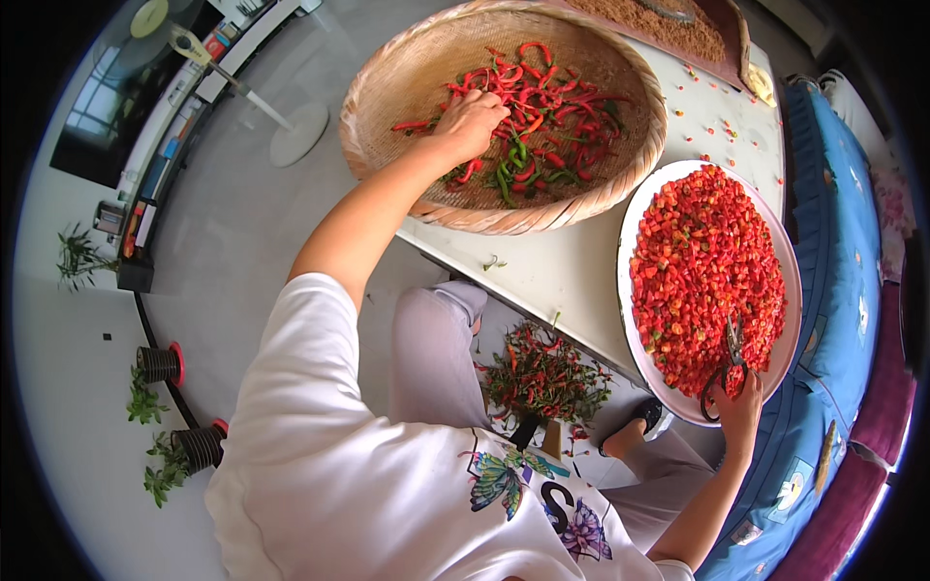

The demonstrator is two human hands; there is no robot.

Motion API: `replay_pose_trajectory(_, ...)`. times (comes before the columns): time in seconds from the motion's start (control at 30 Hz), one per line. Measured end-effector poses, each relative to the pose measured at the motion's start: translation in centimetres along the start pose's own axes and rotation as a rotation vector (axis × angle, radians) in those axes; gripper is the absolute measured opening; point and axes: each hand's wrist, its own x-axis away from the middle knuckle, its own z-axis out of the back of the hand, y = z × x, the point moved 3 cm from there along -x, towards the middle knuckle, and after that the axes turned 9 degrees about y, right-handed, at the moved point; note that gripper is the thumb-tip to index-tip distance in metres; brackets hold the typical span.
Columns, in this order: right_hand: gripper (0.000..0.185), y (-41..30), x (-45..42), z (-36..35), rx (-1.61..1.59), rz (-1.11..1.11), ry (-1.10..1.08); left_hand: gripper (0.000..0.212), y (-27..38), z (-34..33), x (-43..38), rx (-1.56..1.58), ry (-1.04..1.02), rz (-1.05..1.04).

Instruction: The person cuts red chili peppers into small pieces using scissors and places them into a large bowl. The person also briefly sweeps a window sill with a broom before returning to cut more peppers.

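Observation:
My left hand [474, 125] reaches into a large woven bamboo basket [392, 80], its fingers among whole red chillies [534, 91] with a few green chillies [514, 156]. Whether the fingertips grip a chilli is hidden. At the lower right, my right hand [740, 408] holds a pair of scissors [734, 348] by dark handles. The blades lie slightly parted over chopped red chillies [697, 254], heaped in a white oval basin [631, 290]. Basket and basin stand side by side on a pale table [523, 265].
Stems and chilli scraps [545, 370] lie piled on the floor between my legs. A tray of brown crumbly material [672, 33] sits at the table's far end. Loose chilli bits [729, 131] dot the tabletop. A blue-covered sofa [835, 218] borders the right; a standing fan [298, 134] is left.

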Motion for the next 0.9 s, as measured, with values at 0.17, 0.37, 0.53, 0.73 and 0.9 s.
replay_pose_trajectory(0.17,0.063,0.1,-1.5,-0.4,0.039,0.014,0.022,0.037,-0.4,-3.4,-1.8,-0.130,-0.245,0.041)
replay_pose_trajectory(0.37,0.055,-1.0,-1.5,0.0,0.104,-0.018,0.034,0.026,-1.4,-1.9,-1.4,-0.180,-0.226,0.009)
replay_pose_trajectory(0.53,0.043,-0.3,-1.2,0.6,0.109,0.049,0.014,0.024,-1.2,2.2,-2.7,-0.092,-0.203,0.196)
replay_pose_trajectory(0.73,0.041,-1.0,-1.7,2.6,0.235,0.045,0.017,0.019,-4.2,5.4,-2.3,0.801,-0.228,0.561)
replay_pose_trajectory(0.9,0.035,-0.7,-0.5,3.1,0.155,0.200,0.300,0.015,-2.6,7.6,-0.6,0.740,-0.461,0.825)
